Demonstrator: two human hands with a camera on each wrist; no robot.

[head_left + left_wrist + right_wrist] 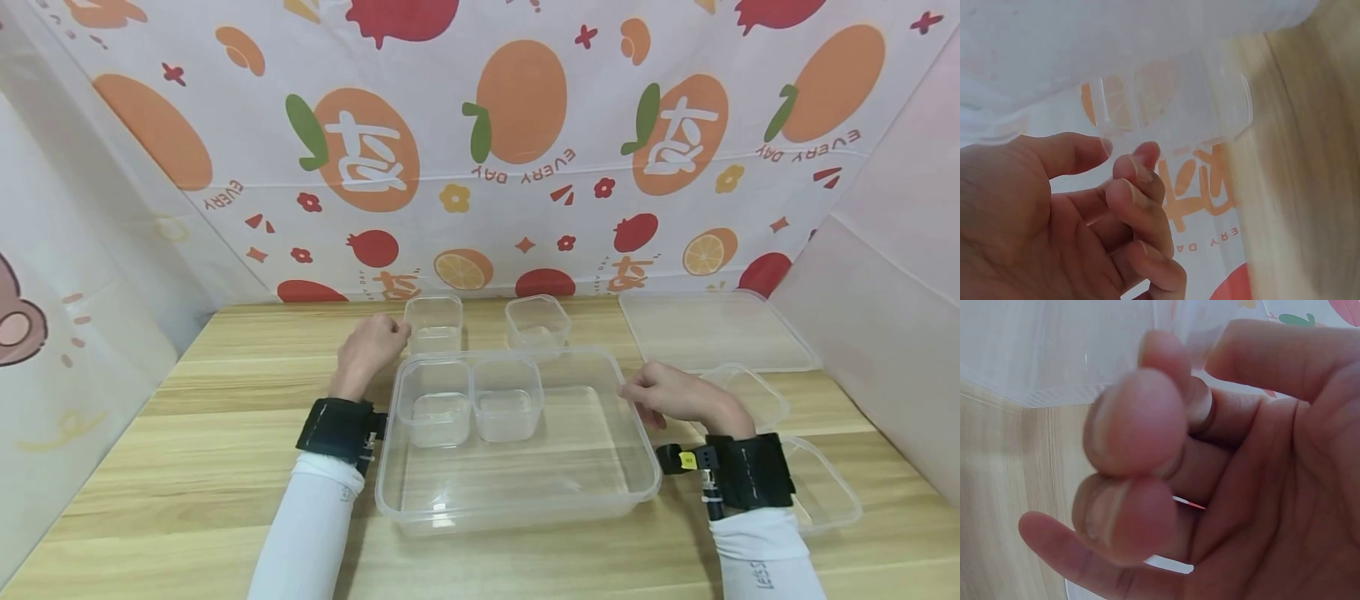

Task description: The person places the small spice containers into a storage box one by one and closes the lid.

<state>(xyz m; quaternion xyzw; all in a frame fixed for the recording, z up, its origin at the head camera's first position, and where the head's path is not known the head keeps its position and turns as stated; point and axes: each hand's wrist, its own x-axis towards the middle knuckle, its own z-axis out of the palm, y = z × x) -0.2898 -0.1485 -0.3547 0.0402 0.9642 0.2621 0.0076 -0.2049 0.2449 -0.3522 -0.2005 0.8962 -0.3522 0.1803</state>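
A large clear plastic box (pixel 517 500) stands on the table with two small clear containers side by side in its left part, the left one (pixel 435 417) and the right one (pixel 507 412). Behind it, at the far left, is another small container (pixel 433 312). My left hand (pixel 369 354) is at that container's left side, fingers loosely curled; in the left wrist view its thumb and fingertips lie right beside the container (pixel 1172 106), with a gap between them. My right hand (pixel 671 392) pinches the right rim of the large box (pixel 1054 356).
A fourth small clear container (pixel 537 321) stands behind the large box. On the right lie a large clear flat lid (pixel 720 329) and two smaller clear lids, the farther one (pixel 753 396) partly behind my right hand, the nearer one (pixel 821 487) beside my wrist. A printed cloth (pixel 525 208) hangs behind the table.
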